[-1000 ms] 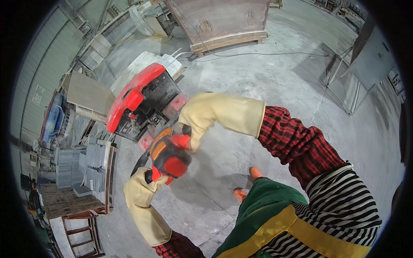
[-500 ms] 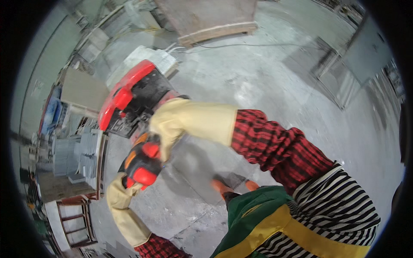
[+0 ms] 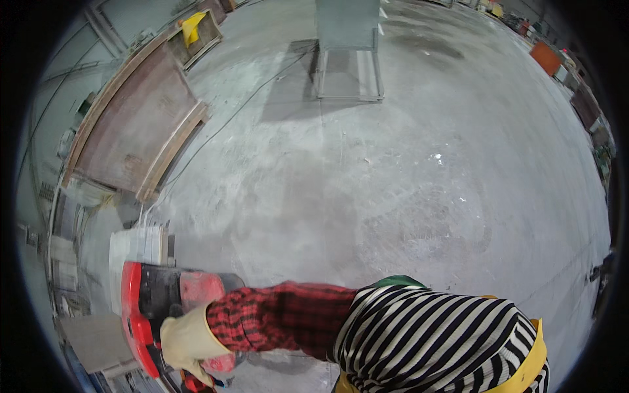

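Observation:
My right hand (image 3: 187, 344), in a cream rubber glove with a red-and-black checked sleeve, is at the lower left. Its fingers curl over the red-and-black control handle (image 3: 195, 384) of a powered pallet truck, and the lower edge cuts most of that handle off. Beyond the hand stands the truck's body (image 3: 133, 301), with a bright red cover and a dark, dusty middle. A faded red part of the truck (image 3: 202, 289) shows beside the glove. My left hand is outside the picture.
A large brown wooden bin (image 3: 134, 124) stands at the upper left. A thin cable (image 3: 226, 128) runs over the grey floor (image 3: 314, 196) towards a metal frame with a panel (image 3: 350, 72). Pale slabs (image 3: 141, 243) lie beyond the truck, and a flat board (image 3: 98, 340) stands left of it.
My view has swung right: the truck has shifted to the lower left, and the metal frame from the right to the top middle. My left hand, earlier on the control handle, has left the picture.

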### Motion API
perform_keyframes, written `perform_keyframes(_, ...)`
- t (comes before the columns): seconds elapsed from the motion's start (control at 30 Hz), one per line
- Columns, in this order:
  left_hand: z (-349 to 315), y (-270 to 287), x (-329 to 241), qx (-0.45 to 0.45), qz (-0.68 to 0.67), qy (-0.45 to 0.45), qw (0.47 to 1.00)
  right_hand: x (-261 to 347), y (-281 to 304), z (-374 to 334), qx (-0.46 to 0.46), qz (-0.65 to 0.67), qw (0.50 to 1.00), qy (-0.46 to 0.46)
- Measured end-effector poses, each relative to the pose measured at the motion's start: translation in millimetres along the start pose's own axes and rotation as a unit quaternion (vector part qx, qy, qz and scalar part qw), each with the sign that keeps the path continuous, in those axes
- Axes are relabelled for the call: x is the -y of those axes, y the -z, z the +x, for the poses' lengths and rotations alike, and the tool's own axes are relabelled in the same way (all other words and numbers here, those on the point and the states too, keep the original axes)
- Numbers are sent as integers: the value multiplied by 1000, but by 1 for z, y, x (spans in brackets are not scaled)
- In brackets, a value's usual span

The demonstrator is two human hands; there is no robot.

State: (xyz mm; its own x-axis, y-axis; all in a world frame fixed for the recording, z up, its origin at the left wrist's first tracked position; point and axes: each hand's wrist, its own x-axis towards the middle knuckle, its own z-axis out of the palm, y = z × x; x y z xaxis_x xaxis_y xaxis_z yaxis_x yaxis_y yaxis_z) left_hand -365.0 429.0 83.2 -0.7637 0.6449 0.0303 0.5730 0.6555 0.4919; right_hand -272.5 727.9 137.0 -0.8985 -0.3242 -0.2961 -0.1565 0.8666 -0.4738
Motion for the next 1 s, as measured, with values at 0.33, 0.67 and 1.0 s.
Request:
perform_keyframes(0.33,-9,-13,-63,106,31,-228,967,38,-59,-139,-145,48,964,-216)
perform_keyframes(0.67,-111,213,323,135,49,-195,970,364,-154,194,-208,123,914,-326)
perform_keyframes(1.0,-163,363,551,59,81,56,993,487,-83,483,-1,59,988,-142)
